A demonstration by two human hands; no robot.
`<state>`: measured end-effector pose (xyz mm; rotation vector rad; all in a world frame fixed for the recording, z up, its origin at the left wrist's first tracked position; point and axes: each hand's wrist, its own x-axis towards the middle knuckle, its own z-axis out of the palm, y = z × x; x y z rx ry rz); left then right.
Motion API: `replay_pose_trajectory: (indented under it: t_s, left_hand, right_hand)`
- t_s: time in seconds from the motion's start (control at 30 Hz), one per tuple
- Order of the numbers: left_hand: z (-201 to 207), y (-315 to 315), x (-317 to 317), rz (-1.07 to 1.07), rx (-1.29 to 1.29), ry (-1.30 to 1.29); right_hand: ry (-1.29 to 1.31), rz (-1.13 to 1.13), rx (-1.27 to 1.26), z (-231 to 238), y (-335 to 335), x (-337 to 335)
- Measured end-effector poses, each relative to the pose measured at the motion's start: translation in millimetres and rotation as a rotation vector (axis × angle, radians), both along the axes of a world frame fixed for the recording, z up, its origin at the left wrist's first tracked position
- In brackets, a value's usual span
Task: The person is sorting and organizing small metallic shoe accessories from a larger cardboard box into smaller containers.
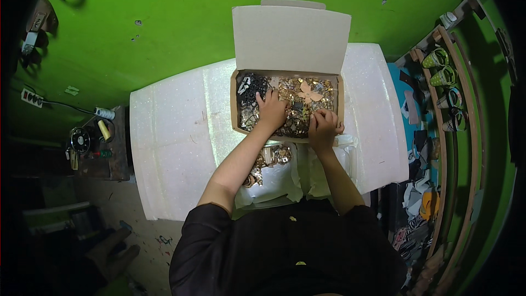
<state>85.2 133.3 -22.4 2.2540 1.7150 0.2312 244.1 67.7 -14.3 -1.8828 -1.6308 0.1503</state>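
Note:
An open cardboard box (291,41) with its lid raised stands on the white table. Small black pieces (255,82) fill its left part, and shiny gold-coloured metal pieces (287,85) lie across the middle and right. A tan flower- or butterfly-shaped piece (310,92) rests on top of them. My left hand (271,112) reaches into the box, fingers apart and touching the small pieces. At the front right of the box, my right hand (324,127) has its fingers pinched together; whatever they hold is too small to make out.
Nearer my body, a white plastic-lined container (274,183) holds more gold-coloured pieces, with another white wrapped item (329,178) to its right. The glittery white table (170,131) meets a green wall. Shoes (442,75) hang on a rack at right; a small wooden stand (104,164) is left.

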Motion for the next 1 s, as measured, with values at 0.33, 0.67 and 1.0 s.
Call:
replay_pose_trajectory:
  t_s: [0.33,0.67,1.0]
  left_hand:
    - [22,-9,-22,0.081,0.129,-0.169]
    - [95,-97,-85,0.392,0.140,-0.456]
    - [83,-217,-119,0.592,0.038,-0.407]
  right_hand:
    - [-0.022,-0.055,0.012,3,-3,-4]
    - [-0.012,-0.049,0.160,12,-9,-5]
    - [0.263,0.382,0.021,45,-122,-61]
